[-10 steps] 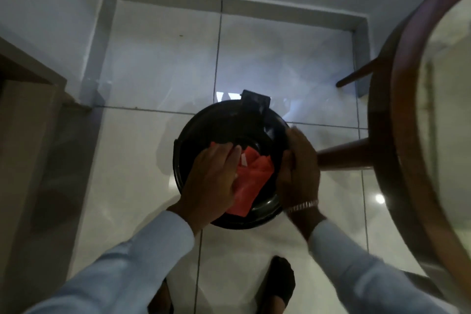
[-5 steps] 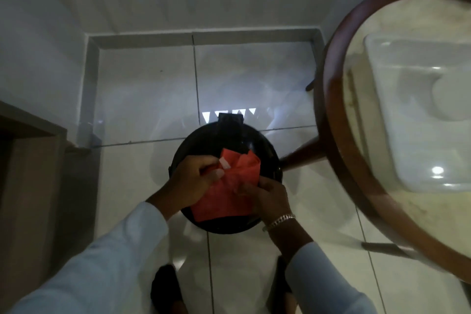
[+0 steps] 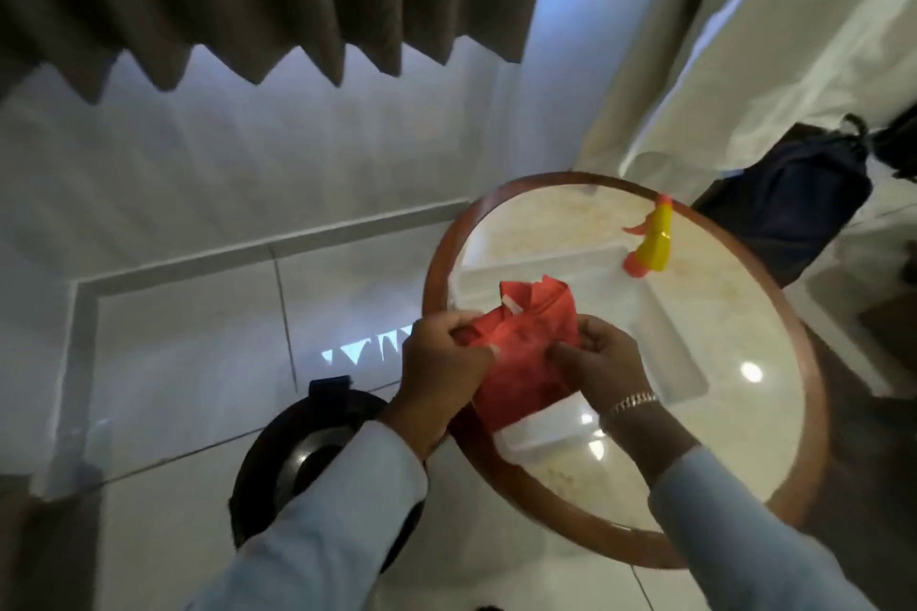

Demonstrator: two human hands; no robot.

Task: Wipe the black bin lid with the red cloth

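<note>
**Cloth is up over the table, bin lid is down and to the left**

So both hands have the red cloth [image 3: 526,352] pinched between them, held up above the round table [image 3: 774,362]. The left hand [image 3: 441,377] has its fingers [image 3: 461,337] closed on the cloth's left edge, and the right hand [image 3: 600,362] has its fingers [image 3: 570,355] closed on the right side. Looks like a bunch-up or refold grip, cloth crumpled and hanging loose below the fingers, not stretched flat.

The thing that matters for the next move: the black bin lid [image 3: 278,456] sits on the floor, below and to the left of the fingers, well apart from the cloth. It's round, so no real long axis to line up with, just a hinge tab on its far edge. The left forearm crosses right over the lid, hiding its near right part, so the left hand is the nearer one. My guess is that hand carries the cloth down while the right lets go or steadies the rim.

Both wrists are raised, palms turned in toward each other, sleeves running back to the bottom of the view.

Past the fingers on the table is a yellow spray bottle [image 3: 652,246], untouched. Can't tell if the lid is wet or clean, too dark
</note>
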